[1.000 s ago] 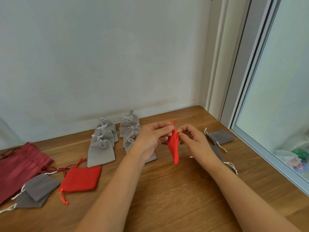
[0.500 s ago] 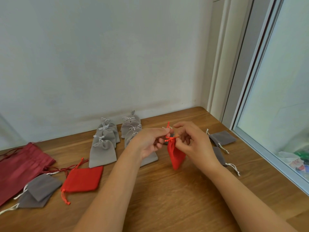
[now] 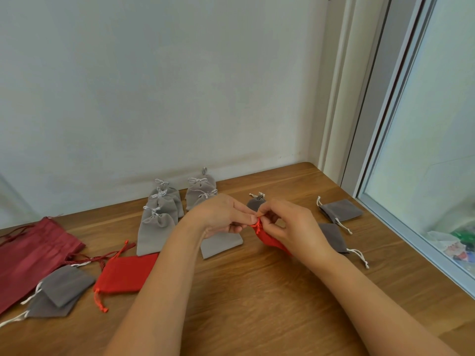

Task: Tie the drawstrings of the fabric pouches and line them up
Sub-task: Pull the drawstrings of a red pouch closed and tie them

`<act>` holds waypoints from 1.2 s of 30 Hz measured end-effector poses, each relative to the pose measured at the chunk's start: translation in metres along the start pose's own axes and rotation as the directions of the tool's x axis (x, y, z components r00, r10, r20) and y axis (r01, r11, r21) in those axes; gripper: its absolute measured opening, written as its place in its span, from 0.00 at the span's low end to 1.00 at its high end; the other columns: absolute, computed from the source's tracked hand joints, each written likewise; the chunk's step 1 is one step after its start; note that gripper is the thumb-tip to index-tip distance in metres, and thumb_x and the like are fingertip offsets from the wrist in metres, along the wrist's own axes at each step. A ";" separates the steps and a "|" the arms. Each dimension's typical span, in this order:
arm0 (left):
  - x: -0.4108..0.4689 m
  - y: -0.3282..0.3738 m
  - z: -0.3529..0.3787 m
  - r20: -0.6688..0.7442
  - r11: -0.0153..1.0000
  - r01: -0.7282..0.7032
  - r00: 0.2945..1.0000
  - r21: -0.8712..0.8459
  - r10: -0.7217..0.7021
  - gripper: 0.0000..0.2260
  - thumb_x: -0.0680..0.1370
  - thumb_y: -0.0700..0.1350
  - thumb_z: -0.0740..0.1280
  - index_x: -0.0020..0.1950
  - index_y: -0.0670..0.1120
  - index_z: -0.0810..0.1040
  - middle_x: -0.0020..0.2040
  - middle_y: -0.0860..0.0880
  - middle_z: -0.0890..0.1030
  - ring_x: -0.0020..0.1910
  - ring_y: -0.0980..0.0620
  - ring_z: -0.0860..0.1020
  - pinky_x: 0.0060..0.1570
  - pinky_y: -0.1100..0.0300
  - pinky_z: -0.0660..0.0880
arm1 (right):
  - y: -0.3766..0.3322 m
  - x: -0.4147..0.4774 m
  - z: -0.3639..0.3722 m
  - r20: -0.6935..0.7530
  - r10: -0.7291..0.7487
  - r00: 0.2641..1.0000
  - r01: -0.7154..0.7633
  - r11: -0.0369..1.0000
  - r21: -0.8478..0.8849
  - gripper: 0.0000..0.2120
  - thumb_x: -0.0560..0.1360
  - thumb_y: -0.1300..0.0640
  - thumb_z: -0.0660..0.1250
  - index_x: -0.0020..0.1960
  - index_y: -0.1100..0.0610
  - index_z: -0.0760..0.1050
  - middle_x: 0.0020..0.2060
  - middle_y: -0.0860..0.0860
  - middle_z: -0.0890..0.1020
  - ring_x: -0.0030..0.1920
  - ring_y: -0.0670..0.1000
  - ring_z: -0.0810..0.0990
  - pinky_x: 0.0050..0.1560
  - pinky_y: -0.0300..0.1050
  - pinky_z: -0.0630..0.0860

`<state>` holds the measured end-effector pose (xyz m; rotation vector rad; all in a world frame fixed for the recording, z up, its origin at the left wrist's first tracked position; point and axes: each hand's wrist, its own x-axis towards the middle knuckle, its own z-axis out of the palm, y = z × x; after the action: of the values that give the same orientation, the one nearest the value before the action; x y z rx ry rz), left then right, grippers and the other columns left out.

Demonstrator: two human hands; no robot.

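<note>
A small red pouch [image 3: 270, 238] hangs between my hands just above the wooden table [image 3: 257, 291]. My left hand [image 3: 221, 217] and my right hand [image 3: 288, 224] both pinch its red drawstring [image 3: 257, 225] at the gathered neck. Behind my left hand, tied light grey pouches [image 3: 156, 227] lie in two overlapping rows reaching toward the wall. Another tied grey pouch [image 3: 255, 202] shows just beyond my fingertips. A flat red pouch [image 3: 126, 274] lies at the left with its cord loose.
Two untied dark grey pouches [image 3: 341, 210] lie at the right near the window frame [image 3: 411, 227]. Two more dark grey pouches [image 3: 64, 286] are stacked at the front left beside a large dark red bag [image 3: 30, 253]. The wall runs behind the table.
The red pouch has dropped lower and now slants under my right hand. Both hands have closed in on its neck and shifted their pinch along the drawstring.
</note>
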<state>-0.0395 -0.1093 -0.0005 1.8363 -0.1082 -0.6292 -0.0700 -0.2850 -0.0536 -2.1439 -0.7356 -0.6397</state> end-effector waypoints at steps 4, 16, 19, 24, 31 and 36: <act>-0.002 0.000 -0.004 -0.052 0.999 -0.033 0.998 0.010 0.034 0.03 0.70 0.37 0.74 0.43 0.41 0.83 0.33 0.50 0.81 0.31 0.59 0.76 0.34 0.67 0.75 | -0.002 -0.001 -0.001 0.007 0.062 0.998 -0.062 0.997 0.055 0.08 0.75 0.53 0.65 0.50 0.55 0.79 0.42 0.45 0.81 0.45 0.44 0.78 0.45 0.38 0.74; 0.002 0.000 0.012 -0.121 0.973 -0.172 0.974 0.156 0.192 0.08 0.68 0.42 0.77 0.45 0.42 0.85 0.34 0.50 0.80 0.32 0.58 0.72 0.35 0.65 0.71 | -0.004 0.000 -0.005 -0.098 0.186 0.978 -0.162 0.965 0.206 0.09 0.75 0.61 0.70 0.49 0.48 0.78 0.41 0.42 0.82 0.45 0.41 0.80 0.46 0.32 0.75; 0.005 0.000 0.018 -0.158 0.963 -0.201 0.960 0.179 0.230 0.05 0.70 0.42 0.76 0.44 0.41 0.85 0.34 0.46 0.78 0.31 0.56 0.70 0.34 0.63 0.68 | -0.005 0.001 -0.006 -0.090 0.264 0.960 -0.230 0.932 0.281 0.10 0.75 0.60 0.70 0.48 0.44 0.78 0.40 0.43 0.83 0.44 0.40 0.80 0.46 0.30 0.74; 0.007 -0.001 0.019 -0.215 0.960 -0.211 0.944 0.186 0.249 0.04 0.72 0.42 0.74 0.44 0.42 0.85 0.30 0.48 0.77 0.28 0.57 0.70 0.33 0.65 0.69 | -0.004 0.002 -0.008 -0.038 0.394 0.918 -0.350 0.852 0.390 0.10 0.76 0.59 0.68 0.48 0.43 0.79 0.40 0.44 0.84 0.43 0.41 0.80 0.46 0.33 0.76; 0.005 -0.003 0.013 -0.168 0.947 -0.225 0.949 0.230 0.266 0.06 0.72 0.44 0.74 0.47 0.43 0.85 0.34 0.49 0.81 0.34 0.57 0.74 0.33 0.70 0.72 | 0.002 0.005 -0.004 0.102 0.509 0.855 -0.454 0.637 0.623 0.07 0.77 0.63 0.66 0.48 0.53 0.80 0.33 0.48 0.82 0.35 0.45 0.79 0.39 0.36 0.76; 0.009 -0.004 0.014 -0.236 0.951 -0.215 0.935 0.223 0.266 0.05 0.74 0.43 0.72 0.47 0.43 0.85 0.29 0.51 0.77 0.28 0.59 0.72 0.32 0.69 0.71 | 0.004 0.005 -0.004 0.168 0.500 0.849 -0.488 0.623 0.612 0.13 0.79 0.65 0.61 0.49 0.52 0.82 0.36 0.50 0.82 0.38 0.46 0.78 0.43 0.37 0.76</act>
<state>-0.0398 -0.1231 -0.0108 2.0385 -0.2215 -0.2031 -0.0645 -0.2890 -0.0496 -1.5708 -0.2458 -0.0698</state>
